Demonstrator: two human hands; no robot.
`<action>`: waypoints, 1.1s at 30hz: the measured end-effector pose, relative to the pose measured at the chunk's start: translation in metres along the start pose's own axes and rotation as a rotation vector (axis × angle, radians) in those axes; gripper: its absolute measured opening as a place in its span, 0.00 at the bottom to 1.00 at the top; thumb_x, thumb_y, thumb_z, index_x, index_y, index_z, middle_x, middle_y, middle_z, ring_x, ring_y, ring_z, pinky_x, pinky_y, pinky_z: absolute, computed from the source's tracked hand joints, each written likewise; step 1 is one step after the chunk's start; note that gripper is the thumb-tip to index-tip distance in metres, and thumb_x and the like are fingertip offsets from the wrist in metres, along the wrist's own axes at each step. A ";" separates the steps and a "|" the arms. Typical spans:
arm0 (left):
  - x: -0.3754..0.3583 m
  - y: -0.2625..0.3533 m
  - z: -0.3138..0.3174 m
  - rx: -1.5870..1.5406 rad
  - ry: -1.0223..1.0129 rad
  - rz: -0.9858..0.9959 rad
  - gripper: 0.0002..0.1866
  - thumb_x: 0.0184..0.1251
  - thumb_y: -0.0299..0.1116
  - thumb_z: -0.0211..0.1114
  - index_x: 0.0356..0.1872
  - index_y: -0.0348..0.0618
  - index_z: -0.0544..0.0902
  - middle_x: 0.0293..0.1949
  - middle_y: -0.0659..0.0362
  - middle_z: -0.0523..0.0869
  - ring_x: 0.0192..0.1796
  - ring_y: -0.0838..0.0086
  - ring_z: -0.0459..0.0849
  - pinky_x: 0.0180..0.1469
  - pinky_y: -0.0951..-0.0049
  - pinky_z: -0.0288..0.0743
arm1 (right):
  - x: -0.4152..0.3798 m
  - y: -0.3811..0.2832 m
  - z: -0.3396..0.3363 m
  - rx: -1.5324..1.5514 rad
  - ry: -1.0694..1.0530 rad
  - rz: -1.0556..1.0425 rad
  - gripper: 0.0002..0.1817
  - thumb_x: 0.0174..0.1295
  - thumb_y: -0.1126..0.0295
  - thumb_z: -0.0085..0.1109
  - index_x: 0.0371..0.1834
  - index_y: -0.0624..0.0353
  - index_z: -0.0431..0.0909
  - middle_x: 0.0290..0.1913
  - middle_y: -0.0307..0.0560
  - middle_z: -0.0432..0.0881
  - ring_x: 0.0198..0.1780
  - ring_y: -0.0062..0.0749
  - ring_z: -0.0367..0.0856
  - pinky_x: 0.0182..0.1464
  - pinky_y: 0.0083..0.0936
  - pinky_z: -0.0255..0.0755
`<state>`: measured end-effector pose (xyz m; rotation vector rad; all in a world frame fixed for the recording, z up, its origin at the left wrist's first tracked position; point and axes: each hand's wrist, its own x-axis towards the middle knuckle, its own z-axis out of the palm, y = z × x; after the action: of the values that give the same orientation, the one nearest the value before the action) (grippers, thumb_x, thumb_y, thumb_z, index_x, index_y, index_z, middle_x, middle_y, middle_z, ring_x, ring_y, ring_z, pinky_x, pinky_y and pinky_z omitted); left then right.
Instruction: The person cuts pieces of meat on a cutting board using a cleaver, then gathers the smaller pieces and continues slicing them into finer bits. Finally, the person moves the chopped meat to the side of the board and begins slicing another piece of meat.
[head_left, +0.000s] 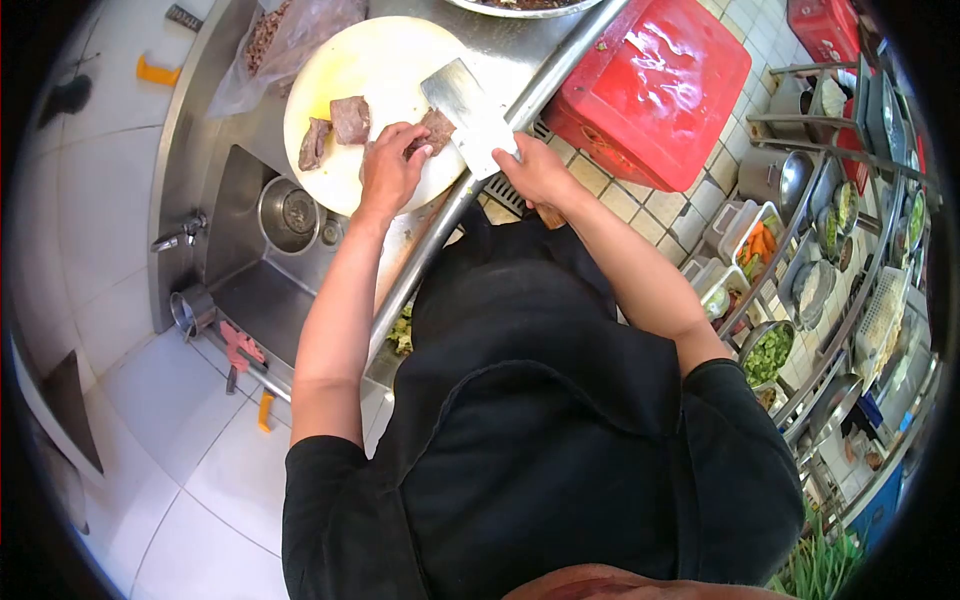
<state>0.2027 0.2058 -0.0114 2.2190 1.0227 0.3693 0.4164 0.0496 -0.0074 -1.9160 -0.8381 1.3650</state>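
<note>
A round, pale cutting board (335, 75) lies on the steel counter. Under the fingertips of my left hand (392, 165) is a brown piece of meat (436, 132), close to the cleaver's blade. My right hand (540, 178) is wrapped round the wooden handle of the cleaver (468, 108), whose broad blade reaches over the board's right side. Two more pieces of meat, a blocky one (350, 120) and a narrower one (314, 145), rest on the board left of my left hand.
A steel sink (265, 295) with a metal pot (290, 213) is left of the board. Beyond the counter's rail (420, 275) stands a red lidded bin (655, 85). Shelves with vegetable containers (768, 355) line the right. A plastic bag (290, 50) lies behind the board.
</note>
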 end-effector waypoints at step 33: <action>-0.011 -0.020 0.017 0.009 0.199 -0.047 0.09 0.69 0.32 0.76 0.47 0.46 0.94 0.51 0.57 0.93 0.50 0.59 0.92 0.56 0.62 0.84 | -0.014 0.004 0.010 0.027 -0.074 -0.041 0.20 0.80 0.58 0.59 0.59 0.67 0.80 0.28 0.50 0.86 0.15 0.33 0.79 0.22 0.34 0.75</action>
<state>0.1930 0.1993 -0.0373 2.1945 1.1807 0.5745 0.4033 0.0375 -0.0050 -1.8273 -0.8857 1.4231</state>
